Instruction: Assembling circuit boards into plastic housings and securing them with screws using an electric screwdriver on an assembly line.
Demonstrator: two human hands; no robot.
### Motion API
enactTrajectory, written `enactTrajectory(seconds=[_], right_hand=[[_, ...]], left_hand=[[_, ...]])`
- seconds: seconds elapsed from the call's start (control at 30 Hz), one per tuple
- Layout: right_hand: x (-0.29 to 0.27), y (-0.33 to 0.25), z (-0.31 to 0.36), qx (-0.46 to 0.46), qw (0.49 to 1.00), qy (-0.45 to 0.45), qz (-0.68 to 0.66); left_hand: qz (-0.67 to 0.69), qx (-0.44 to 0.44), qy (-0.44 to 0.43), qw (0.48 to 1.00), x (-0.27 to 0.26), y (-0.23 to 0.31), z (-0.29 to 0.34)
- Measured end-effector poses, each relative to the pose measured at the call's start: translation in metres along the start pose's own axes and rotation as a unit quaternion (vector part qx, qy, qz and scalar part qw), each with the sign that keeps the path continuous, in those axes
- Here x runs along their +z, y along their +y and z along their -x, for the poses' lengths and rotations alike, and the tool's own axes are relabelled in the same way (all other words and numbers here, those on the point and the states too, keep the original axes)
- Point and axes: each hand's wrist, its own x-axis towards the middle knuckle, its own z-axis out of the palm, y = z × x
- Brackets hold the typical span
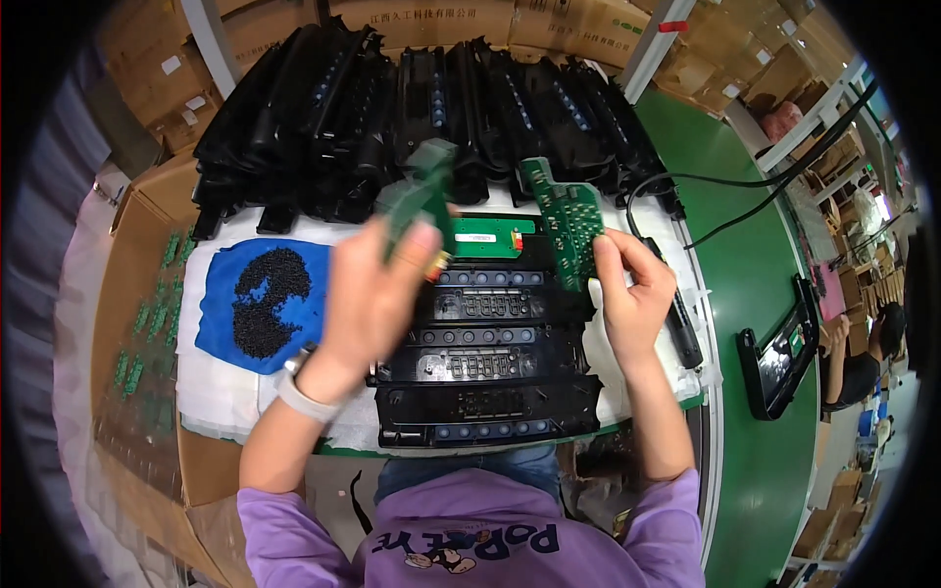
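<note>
Left hand (377,284) clamped on blurred green circuit board (420,196), raised clear of the work. Right hand (632,289) pinching second green board (567,220) by its lower edge, face visible. Black panels (485,363) stacked just below both hands, black pellets (265,299) left of left hand.

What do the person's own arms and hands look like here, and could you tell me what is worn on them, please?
Both forearms are bare. The left hand has a pale grey band, like a watch strap, around its wrist. The right hand shows nothing worn on hand or wrist. Short purple sleeves cover the upper arms, part of a purple top with dark printed lettering and a cartoon figure.
</note>
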Motion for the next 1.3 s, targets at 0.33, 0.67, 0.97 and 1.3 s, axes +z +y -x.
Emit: enactTrajectory(seconds=[0.33,0.67,0.97,1.3], right_hand=[[0.031,0.031,0.010,-0.495,0.806,-0.214,0.244],[0.034,0.046,0.011,-0.516,0.781,-0.207,0.284],[0.034,0.043,0.012,-0.494,0.794,-0.237,0.264],[0.037,0.043,0.006,-0.333,0.860,-0.332,0.197]], left_hand=[[0.246,-0.160,0.094,0.951,-0.009,-0.059,0.013],[0.297,-0.173,0.200,0.917,-0.010,-0.056,0.011],[0.310,-0.177,0.238,0.903,-0.011,-0.057,0.013],[0.308,-0.185,0.214,0.908,-0.007,-0.054,0.014]])
